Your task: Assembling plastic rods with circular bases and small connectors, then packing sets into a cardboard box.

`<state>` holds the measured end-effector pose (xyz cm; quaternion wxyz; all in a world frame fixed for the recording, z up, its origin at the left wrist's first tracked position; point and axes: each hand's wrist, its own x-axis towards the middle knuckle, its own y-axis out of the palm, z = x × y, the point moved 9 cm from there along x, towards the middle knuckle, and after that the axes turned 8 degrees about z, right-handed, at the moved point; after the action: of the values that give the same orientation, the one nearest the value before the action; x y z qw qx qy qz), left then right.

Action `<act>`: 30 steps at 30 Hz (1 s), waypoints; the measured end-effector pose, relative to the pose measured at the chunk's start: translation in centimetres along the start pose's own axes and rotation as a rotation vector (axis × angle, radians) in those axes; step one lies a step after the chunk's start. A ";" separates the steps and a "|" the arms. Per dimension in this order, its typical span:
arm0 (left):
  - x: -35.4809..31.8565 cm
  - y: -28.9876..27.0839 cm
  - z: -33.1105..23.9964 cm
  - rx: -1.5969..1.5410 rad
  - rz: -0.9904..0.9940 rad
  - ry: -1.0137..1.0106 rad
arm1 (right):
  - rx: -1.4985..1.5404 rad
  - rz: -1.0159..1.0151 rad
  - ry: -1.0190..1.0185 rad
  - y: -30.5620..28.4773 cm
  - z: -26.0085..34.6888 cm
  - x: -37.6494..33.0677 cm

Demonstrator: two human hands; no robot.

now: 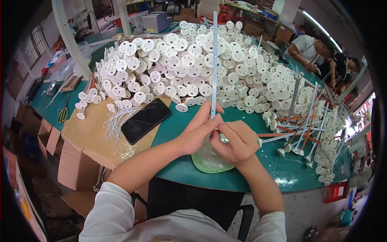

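Two bare hands at a green desk (177,171). Nearest, a black chair (179,195) stands at the desk's curved edge, with the person's pale sleeves (115,209) beside it. Just over the edge, a shallow green bowl (213,171) holds small translucent pieces; it lies beneath the hands, partly hidden by them. The left hand (198,132) grasps the lower end of a narrow light strip (215,68), which stands roughly upright in front of the person and bears a row of small yellowish squares. The right hand (238,142) is curled, its fingertips drawn together beside the strip's lower end; whether they pinch anything cannot be told. To the left, a black phone (146,121) lies partly on a cardboard sheet (86,133), with thin white wires (116,124) just beside it. To the right lie crossed brown strips (271,135) and pale ones. Farther left, scissors (63,115) rest on the desk. Beyond the hands rises a broad heap of white discs (171,38). Behind it sits a grey box (156,22); at far right, co-workers (302,43) bend forward.
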<state>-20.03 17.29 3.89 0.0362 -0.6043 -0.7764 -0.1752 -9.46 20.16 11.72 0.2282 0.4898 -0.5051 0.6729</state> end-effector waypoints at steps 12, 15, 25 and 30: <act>0.3 -0.2 0.1 -0.138 0.043 -0.059 | 0.096 0.106 -0.026 0.5 -1.0 -0.2; -0.1 0.9 0.3 -0.229 0.031 -0.048 | 0.101 0.068 0.036 0.0 -0.8 0.2; -0.3 1.2 -0.6 -0.188 0.069 -0.025 | 0.035 -0.006 0.010 -0.7 0.1 0.3; -0.3 1.3 -0.1 -0.242 0.115 -0.027 | -0.031 0.006 0.003 -0.4 0.3 -0.1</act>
<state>-18.69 17.28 4.20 -0.0375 -0.6501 -0.7141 -0.2570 -8.95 20.07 11.78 0.2345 0.4839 -0.5166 0.6663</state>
